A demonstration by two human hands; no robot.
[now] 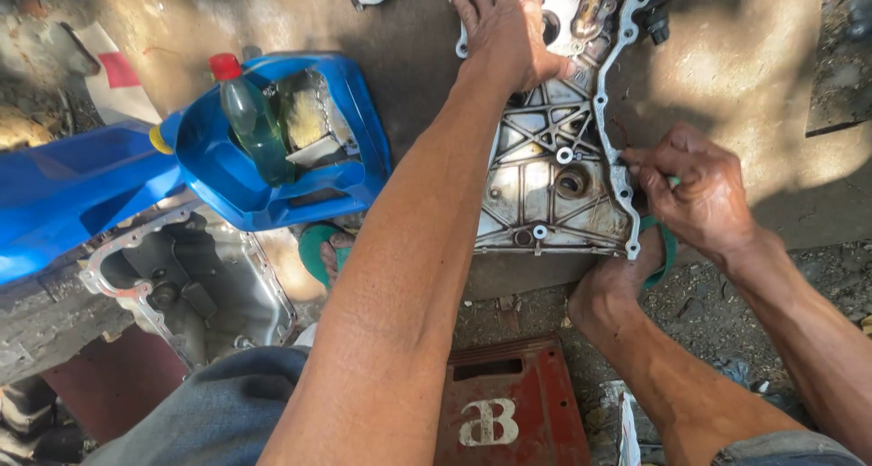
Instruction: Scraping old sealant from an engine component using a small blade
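A grey metal engine cover [554,171], ribbed and ringed with bolt holes, was laid flat on the concrete ground [763,57], reaching from the top edge to mid-frame. To its left, a blue plastic container [209,171], cut open, was seen holding a bottle [250,116] of yellowish liquid with a red cap and a square sponge-like block [309,116]. Below it an oil pan [195,280] with a gasket rim was set on the ground, and a red metal plate [513,402] lay at the bottom centre. The cover was pressed down at its upper end by the left hand [504,30], fingers spread flat on the metal. The right hand [695,189] was held against the cover's right rim, its fingertips pinched together on a small tool whose kind could not be told. A bare foot in a green sandal [658,248] was planted just beside the cover's lower right corner; a second sandalled foot [325,250] was seen left of the cover.
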